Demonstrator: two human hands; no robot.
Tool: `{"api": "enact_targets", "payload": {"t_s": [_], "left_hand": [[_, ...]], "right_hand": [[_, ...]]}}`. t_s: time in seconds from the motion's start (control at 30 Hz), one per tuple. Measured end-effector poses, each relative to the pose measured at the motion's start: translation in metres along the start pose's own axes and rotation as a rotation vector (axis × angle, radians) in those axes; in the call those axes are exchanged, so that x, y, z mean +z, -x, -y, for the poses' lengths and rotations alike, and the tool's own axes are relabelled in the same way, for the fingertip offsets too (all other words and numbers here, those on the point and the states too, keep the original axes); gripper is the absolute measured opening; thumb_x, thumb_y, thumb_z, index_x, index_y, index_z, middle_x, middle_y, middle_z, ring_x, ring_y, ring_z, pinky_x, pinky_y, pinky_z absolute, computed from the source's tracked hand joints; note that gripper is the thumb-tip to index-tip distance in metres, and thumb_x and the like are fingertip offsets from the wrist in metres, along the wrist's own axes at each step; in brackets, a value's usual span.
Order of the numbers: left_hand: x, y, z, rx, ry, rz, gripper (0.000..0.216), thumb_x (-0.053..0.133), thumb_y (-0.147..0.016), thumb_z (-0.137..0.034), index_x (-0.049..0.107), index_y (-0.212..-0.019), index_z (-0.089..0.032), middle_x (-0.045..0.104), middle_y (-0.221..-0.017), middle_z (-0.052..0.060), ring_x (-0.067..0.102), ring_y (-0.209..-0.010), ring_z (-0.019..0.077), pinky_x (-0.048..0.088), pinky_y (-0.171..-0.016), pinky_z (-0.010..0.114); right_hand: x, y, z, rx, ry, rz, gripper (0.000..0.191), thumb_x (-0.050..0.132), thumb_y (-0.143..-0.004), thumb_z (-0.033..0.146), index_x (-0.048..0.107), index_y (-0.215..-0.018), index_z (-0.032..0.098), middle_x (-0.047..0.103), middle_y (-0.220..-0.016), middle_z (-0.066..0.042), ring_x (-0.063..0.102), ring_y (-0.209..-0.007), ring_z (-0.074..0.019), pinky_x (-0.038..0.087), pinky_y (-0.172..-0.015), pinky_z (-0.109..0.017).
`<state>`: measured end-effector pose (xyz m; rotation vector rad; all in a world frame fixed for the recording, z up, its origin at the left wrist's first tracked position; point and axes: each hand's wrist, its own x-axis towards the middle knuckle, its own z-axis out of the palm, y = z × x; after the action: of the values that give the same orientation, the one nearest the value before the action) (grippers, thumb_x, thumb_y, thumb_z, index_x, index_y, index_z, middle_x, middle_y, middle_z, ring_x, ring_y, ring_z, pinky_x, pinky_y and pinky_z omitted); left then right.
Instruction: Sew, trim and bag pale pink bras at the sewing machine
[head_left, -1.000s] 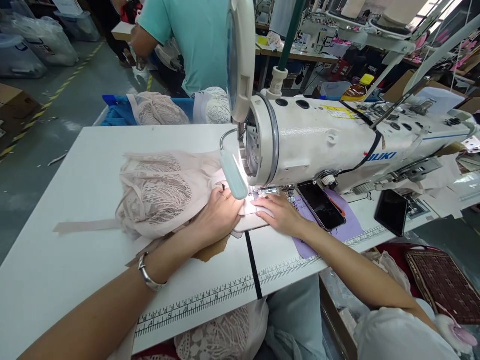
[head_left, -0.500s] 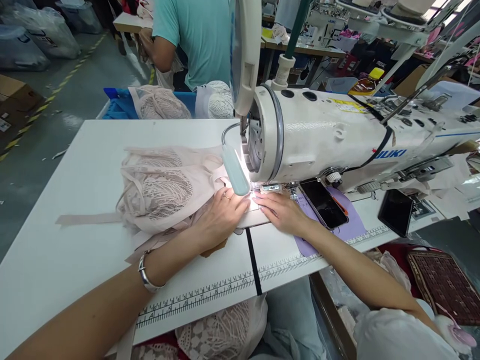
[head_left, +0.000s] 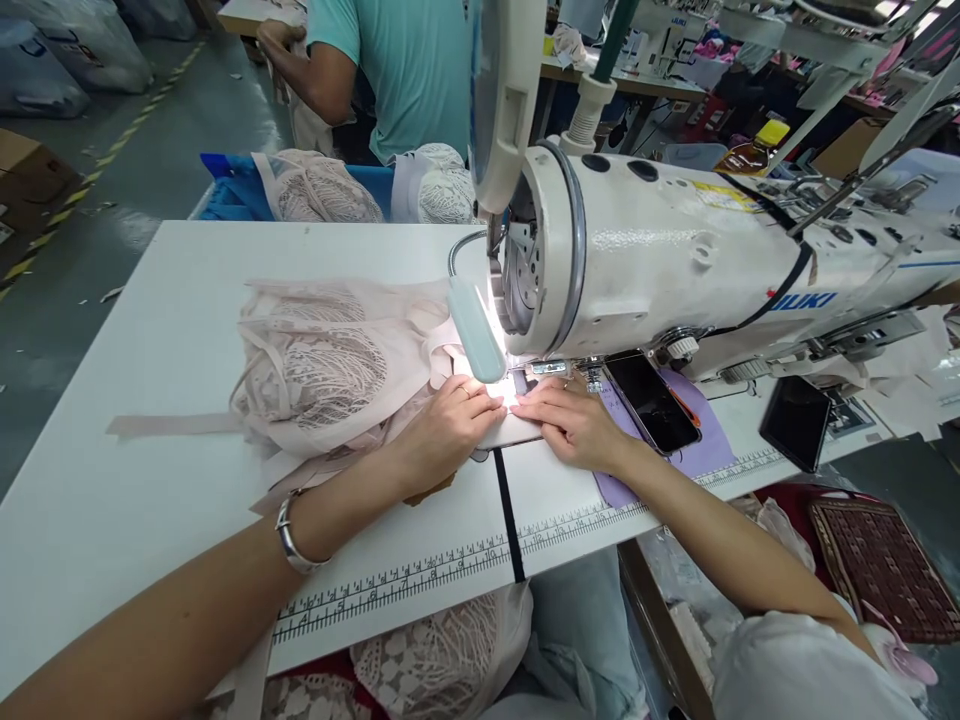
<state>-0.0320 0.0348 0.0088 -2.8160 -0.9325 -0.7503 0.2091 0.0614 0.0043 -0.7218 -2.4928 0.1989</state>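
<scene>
My left hand [head_left: 447,428], with a ring and a silver bracelet at the wrist, has its fingers closed on the pale pink fabric at the needle area. Opposite it, my right hand [head_left: 571,425] pinches the brightly lit edge of that fabric, fingertips almost meeting the left ones. The white sewing machine [head_left: 637,250] stands above both hands, and a small pale green lamp [head_left: 477,330] partly hides the needle area. To the left, a pale pink lace garment [head_left: 322,365] lies bunched on the table [head_left: 135,350] and runs toward my left fingers.
A black phone [head_left: 652,405] lies on purple paper [head_left: 712,440] beside my right forearm, with a dark tablet-like device [head_left: 795,422] further right. Printed ruler marks line the table's front edge. Behind, a blue bin [head_left: 236,190] holds lace pieces, and a person in a teal shirt [head_left: 412,80] sits beyond.
My right fingers have drawn together into a pinch near the needle area. My left fingertips have shifted slightly right. The view has tilted a little; the garment lies as before.
</scene>
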Motion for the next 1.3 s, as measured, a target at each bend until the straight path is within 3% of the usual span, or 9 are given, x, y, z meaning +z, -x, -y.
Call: {"api": "enact_targets", "payload": {"t_s": [0.1, 0.27, 0.47, 0.6, 0.9, 1.1, 1.3], "left_hand": [[0.003, 0.003, 0.001, -0.062, 0.044, 0.01, 0.027, 0.038, -0.099, -0.008, 0.064, -0.107, -0.012, 0.069, -0.113, 0.011, 0.06, -0.106, 0.0208, 0.048, -0.091, 0.038], [0.003, 0.007, 0.003, -0.168, 0.041, 0.088, 0.027, 0.039, -0.099, -0.013, 0.062, -0.114, -0.014, 0.063, -0.127, 0.014, 0.06, -0.114, 0.0232, 0.051, -0.098, 0.043], [-0.002, 0.006, 0.003, -0.142, 0.08, 0.089, 0.03, 0.035, -0.101, -0.017, 0.061, -0.116, -0.012, 0.061, -0.131, 0.016, 0.057, -0.123, 0.0258, 0.054, -0.098, 0.044], [-0.002, 0.006, 0.004, -0.106, 0.078, 0.075, 0.029, 0.038, -0.099, -0.014, 0.061, -0.117, -0.008, 0.062, -0.13, 0.019, 0.058, -0.122, 0.0277, 0.052, -0.102, 0.045], [-0.002, 0.006, 0.007, -0.136, 0.082, 0.134, 0.032, 0.036, -0.098, -0.01, 0.06, -0.119, -0.013, 0.06, -0.134, 0.015, 0.056, -0.124, 0.0262, 0.045, -0.108, 0.049], [-0.003, 0.0, 0.01, -0.175, 0.084, 0.21, 0.027, 0.036, -0.099, -0.015, 0.06, -0.112, -0.014, 0.064, -0.121, 0.013, 0.059, -0.109, 0.0257, 0.05, -0.099, 0.048], [-0.005, -0.005, 0.016, -0.169, 0.083, 0.184, 0.027, 0.036, -0.096, -0.009, 0.06, -0.107, -0.015, 0.066, -0.111, 0.011, 0.057, -0.112, 0.0253, 0.04, -0.109, 0.052]], "right_hand": [[0.001, -0.001, 0.002, 0.021, 0.019, -0.001, 0.038, 0.044, -0.088, 0.006, 0.074, -0.106, 0.022, 0.073, -0.102, -0.005, 0.064, -0.101, -0.0199, 0.055, -0.084, -0.036], [0.001, 0.001, 0.002, 0.159, 0.0, 0.02, 0.038, 0.046, -0.091, 0.009, 0.075, -0.107, 0.028, 0.067, -0.123, -0.003, 0.064, -0.108, -0.0179, 0.053, -0.092, -0.036], [0.005, 0.004, -0.005, 0.032, 0.002, -0.004, 0.039, 0.044, -0.093, 0.008, 0.074, -0.109, 0.026, 0.071, -0.115, -0.005, 0.062, -0.114, -0.019, 0.051, -0.097, -0.039], [0.006, 0.005, -0.005, 0.039, 0.019, 0.019, 0.039, 0.042, -0.094, 0.008, 0.073, -0.112, 0.025, 0.071, -0.117, -0.006, 0.062, -0.114, -0.0204, 0.05, -0.098, -0.041], [0.006, 0.005, -0.004, 0.047, 0.038, 0.036, 0.039, 0.04, -0.094, 0.01, 0.072, -0.113, 0.022, 0.071, -0.119, -0.007, 0.062, -0.115, -0.0212, 0.051, -0.096, -0.039], [0.005, 0.002, -0.001, 0.119, 0.072, 0.081, 0.042, 0.041, -0.091, 0.007, 0.071, -0.116, 0.023, 0.069, -0.123, -0.007, 0.062, -0.116, -0.0213, 0.05, -0.097, -0.04], [0.004, -0.003, -0.001, 0.209, 0.059, 0.167, 0.047, 0.041, -0.089, 0.007, 0.068, -0.122, 0.026, 0.065, -0.132, -0.004, 0.063, -0.115, -0.0193, 0.052, -0.093, -0.035]]}}
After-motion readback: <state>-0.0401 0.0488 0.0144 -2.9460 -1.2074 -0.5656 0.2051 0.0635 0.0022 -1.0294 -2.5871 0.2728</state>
